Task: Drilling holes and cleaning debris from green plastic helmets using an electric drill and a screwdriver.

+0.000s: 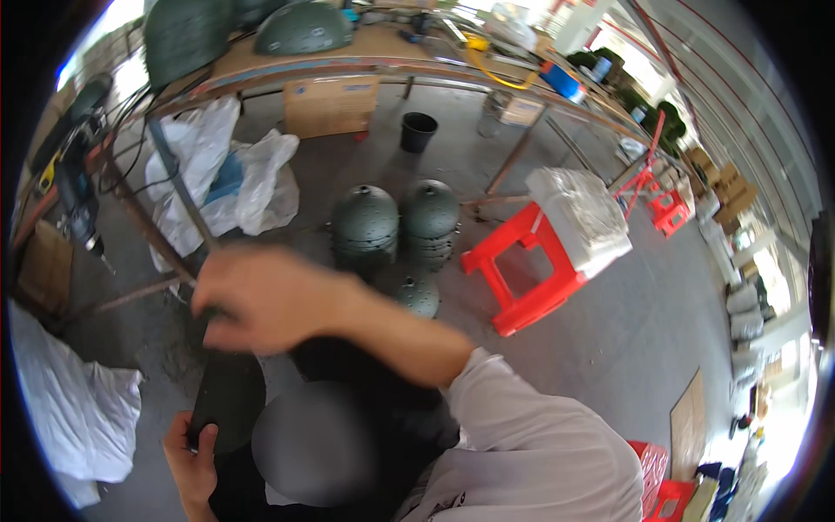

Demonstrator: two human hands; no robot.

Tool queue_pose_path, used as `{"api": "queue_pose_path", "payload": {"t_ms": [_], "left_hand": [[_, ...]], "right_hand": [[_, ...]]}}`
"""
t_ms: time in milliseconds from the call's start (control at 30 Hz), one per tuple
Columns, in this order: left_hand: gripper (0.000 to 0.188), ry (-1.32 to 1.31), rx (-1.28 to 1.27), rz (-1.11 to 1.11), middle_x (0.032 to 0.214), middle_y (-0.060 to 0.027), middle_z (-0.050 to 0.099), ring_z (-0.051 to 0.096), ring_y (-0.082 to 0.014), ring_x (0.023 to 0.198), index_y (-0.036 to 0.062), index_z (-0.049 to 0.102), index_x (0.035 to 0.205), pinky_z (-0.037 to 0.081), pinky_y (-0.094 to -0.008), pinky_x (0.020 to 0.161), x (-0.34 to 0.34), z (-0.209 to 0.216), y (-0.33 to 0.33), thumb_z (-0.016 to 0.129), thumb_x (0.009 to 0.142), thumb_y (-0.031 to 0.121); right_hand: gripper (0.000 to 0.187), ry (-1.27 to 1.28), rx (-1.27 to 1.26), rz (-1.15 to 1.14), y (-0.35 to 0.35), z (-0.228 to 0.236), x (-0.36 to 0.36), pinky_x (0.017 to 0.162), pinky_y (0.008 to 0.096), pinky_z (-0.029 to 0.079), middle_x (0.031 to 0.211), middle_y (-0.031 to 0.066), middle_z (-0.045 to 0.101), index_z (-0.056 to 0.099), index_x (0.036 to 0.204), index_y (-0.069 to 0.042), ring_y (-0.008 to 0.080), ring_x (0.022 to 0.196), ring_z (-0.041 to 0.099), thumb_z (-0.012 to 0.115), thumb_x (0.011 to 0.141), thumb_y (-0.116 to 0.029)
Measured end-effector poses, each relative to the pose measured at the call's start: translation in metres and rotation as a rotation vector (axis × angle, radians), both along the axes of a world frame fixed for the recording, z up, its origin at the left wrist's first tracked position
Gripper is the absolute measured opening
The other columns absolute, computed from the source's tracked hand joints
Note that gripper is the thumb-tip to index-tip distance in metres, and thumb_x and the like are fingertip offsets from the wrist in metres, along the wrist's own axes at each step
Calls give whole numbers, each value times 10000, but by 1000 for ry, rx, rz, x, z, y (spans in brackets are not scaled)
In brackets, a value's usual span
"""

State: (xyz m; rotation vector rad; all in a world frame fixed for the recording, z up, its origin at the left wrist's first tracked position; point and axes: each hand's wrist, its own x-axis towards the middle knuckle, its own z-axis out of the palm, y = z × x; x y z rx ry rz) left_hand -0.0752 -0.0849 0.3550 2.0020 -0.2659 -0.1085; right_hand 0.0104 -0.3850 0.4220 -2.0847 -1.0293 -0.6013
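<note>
Your left hand [193, 471] pinches a dark green piece [231, 396]; above, your right hand [271, 297] blurs, its grasp unclear.

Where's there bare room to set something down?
Bare floor shows between the large red stool and the brown board; a smaller patch between the bags and black bucket. Crowded: the table, and between left hand and right hand, where a dark plate sits.

The shirt [544, 439] is white and short-sleeved.
</note>
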Motion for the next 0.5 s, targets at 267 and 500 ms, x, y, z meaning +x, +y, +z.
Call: {"api": "queue_pose_path", "payload": {"t_ms": [267, 500], "left_hand": [[147, 165, -146, 222, 770, 28, 534, 449, -59, 726, 3, 562, 897, 358, -222, 661, 14, 13, 35, 687, 859, 72], [353, 291, -80, 96, 902, -24, 636, 578, -98, 858, -22, 618, 1061, 478, -266, 771, 82, 25, 46, 801, 772, 65]], "right_hand": [[333, -266, -548, -899, -256, 79, 212, 753, 397, 528, 930, 152, 724, 668, 1150, -94, 268, 788, 697, 613, 931, -338], [488, -29, -769, -1227, -380, 95, 352, 927, 521, 475, 1138, 288, 660, 624, 1197, 56, 433, 1104, 627, 533, 942, -350]]}}
